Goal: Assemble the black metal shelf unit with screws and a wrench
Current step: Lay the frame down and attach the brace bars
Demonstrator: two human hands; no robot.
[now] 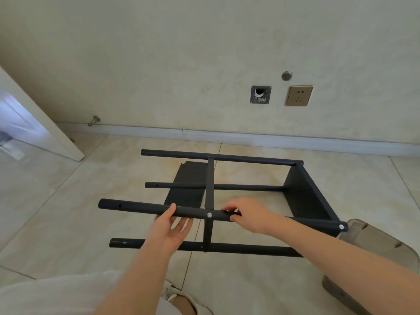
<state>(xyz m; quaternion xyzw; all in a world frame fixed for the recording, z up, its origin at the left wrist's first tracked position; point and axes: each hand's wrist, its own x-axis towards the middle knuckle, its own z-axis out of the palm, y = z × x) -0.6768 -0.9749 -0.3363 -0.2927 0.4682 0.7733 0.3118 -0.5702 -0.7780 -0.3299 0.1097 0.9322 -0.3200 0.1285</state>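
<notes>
Shelf unit (304,196) tube (141,206) cupped underneath by left hand (169,226), clasped by right hand (247,214).

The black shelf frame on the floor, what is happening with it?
A person is working on the shelf frame, which lies on its side on the tiled floor. The left hand holds the nearest upper tube between thumb and fingers; the right hand grips the same tube just right of a silver screw. One shelf panel sits at the right end.
</notes>
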